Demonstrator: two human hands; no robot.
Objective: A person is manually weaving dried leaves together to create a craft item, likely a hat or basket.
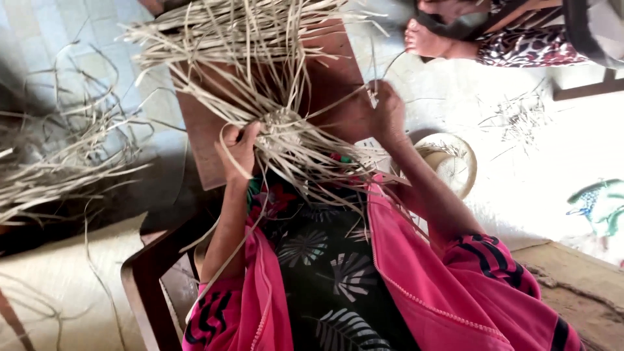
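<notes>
A bundle of pale dried straw strips (260, 58) fans out over a brown wooden board (335, 71) on my lap. A small woven knot (283, 122) forms its centre. My left hand (238, 148) is closed on strips just left of that knot. My right hand (388, 110) is at the board's right edge, with its fingers pinched on a few thin strips. Both arms wear pink sleeves with black stripes.
A loose pile of straw (58, 162) lies on the floor at the left. A round pale woven bowl (458, 166) sits beside my right forearm. Another person's foot (426, 40) rests at the top right. A dark wooden frame (146, 273) stands at the lower left.
</notes>
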